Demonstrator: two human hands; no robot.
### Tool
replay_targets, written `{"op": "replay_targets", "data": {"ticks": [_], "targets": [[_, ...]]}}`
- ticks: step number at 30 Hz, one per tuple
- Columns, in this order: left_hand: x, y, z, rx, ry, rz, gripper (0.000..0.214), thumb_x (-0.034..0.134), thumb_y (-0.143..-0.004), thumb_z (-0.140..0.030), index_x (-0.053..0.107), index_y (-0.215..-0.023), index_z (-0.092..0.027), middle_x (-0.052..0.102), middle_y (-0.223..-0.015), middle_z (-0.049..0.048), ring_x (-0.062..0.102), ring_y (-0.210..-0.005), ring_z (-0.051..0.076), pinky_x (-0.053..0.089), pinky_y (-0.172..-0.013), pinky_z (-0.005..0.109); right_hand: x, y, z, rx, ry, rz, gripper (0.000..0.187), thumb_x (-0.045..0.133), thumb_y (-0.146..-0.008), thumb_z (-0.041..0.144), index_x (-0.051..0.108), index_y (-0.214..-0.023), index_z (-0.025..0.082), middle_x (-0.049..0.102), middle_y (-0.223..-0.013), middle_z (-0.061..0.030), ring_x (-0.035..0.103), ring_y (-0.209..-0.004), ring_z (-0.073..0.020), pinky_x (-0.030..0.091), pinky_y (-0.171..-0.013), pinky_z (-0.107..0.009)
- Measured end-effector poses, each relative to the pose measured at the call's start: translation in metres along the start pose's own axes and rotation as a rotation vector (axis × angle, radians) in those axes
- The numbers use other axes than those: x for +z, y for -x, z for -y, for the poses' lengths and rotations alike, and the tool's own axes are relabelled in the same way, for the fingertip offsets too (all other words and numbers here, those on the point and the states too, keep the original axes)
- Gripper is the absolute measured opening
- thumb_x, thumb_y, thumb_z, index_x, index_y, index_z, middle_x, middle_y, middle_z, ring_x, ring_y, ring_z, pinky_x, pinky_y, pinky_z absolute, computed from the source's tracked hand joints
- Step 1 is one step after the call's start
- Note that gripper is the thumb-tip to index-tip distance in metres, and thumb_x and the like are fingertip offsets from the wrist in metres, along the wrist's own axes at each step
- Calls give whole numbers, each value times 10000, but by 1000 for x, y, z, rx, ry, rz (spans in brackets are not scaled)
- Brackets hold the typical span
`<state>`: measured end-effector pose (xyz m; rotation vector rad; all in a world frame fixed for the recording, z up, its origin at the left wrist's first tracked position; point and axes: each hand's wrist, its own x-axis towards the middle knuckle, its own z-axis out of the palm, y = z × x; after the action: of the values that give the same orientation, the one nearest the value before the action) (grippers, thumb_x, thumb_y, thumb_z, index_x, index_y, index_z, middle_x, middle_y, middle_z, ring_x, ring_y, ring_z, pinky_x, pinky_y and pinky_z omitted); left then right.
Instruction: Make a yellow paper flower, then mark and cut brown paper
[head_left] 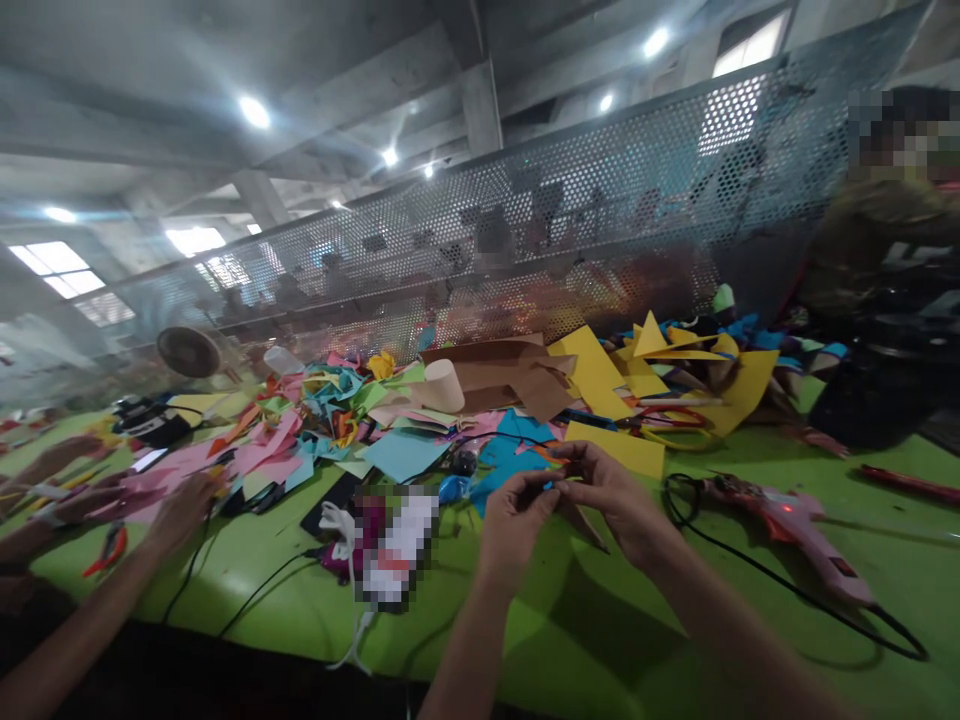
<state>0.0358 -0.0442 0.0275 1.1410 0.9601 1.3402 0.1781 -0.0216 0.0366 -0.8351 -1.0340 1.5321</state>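
My left hand (517, 525) and my right hand (611, 497) meet above the green table, fingertips pinched close together. Between them shows a small blue piece (549, 486), partly hidden by the fingers. An orange piece (550, 455) sticks out at the right fingertips; whether it joins the blue one I cannot tell. Behind my hands lies bright blue paper (506, 455). To the right, a pink hot glue gun (802, 525) with a lit red light rests on the table, its black cord curling around it.
Paper scraps (277, 440), yellow sheets (592, 375) and brown card (495, 372) are heaped along a perforated metal screen (465, 230). A phone (401, 545) with white cable lies left of my hands. Co-workers' hands (184, 510) are at the left; orange-handled scissors (109, 550) lie there.
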Motion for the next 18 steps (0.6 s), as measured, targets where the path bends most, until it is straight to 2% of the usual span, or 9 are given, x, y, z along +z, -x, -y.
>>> {"op": "replay_targets", "data": {"ticks": [4, 8, 10, 12, 14, 18], "targets": [[4, 2, 1, 14, 18, -87, 226, 807, -708, -346, 755, -850, -178, 737, -801, 48, 644, -751, 172, 503, -759, 303, -4, -1, -4, -96, 212, -44, 478, 818, -630, 400, 596, -1015, 225, 614, -787, -5, 605, -699, -190, 488, -620, -317], [8, 4, 8, -2, 168, -148, 222, 803, -722, -353, 740, -846, -180, 718, -786, 20, 627, -737, 137, 495, -750, 257, -7, 1, -9, -362, 506, -146, 360, 744, -745, 397, 622, -1042, 232, 613, -846, -26, 590, -788, -204, 473, -686, -327], [11, 6, 11, -25, 261, -154, 230, 810, -718, -351, 731, -851, -180, 714, -802, 14, 628, -738, 126, 493, -742, 238, -7, 2, -11, -444, 588, -163, 303, 721, -785, 375, 631, -1041, 239, 609, -869, -28, 584, -804, -200, 466, -717, -328], [13, 7, 12, -51, 352, -156, 238, 826, -702, -344, 722, -838, -178, 708, -799, 8, 630, -727, 117, 496, -732, 225, -6, 2, -12, -432, 560, -153, 314, 727, -785, 385, 626, -1045, 240, 607, -844, -22, 580, -783, -195, 469, -704, -322], [15, 9, 12, -78, 412, -155, 243, 836, -692, -339, 715, -826, -177, 705, -789, 6, 630, -712, 111, 498, -716, 216, -4, 2, -11, -344, 423, -122, 353, 736, -769, 430, 610, -1041, 242, 601, -783, -7, 578, -740, -192, 475, -656, -311], [16, 10, 10, -111, 386, -166, 266, 832, -697, -351, 724, -856, -167, 715, -815, 29, 644, -736, 123, 504, -718, 223, 3, 1, -4, -194, 150, -124, 377, 748, -713, 534, 603, -917, 252, 594, -724, 7, 562, -656, -175, 461, -564, -287]]}}
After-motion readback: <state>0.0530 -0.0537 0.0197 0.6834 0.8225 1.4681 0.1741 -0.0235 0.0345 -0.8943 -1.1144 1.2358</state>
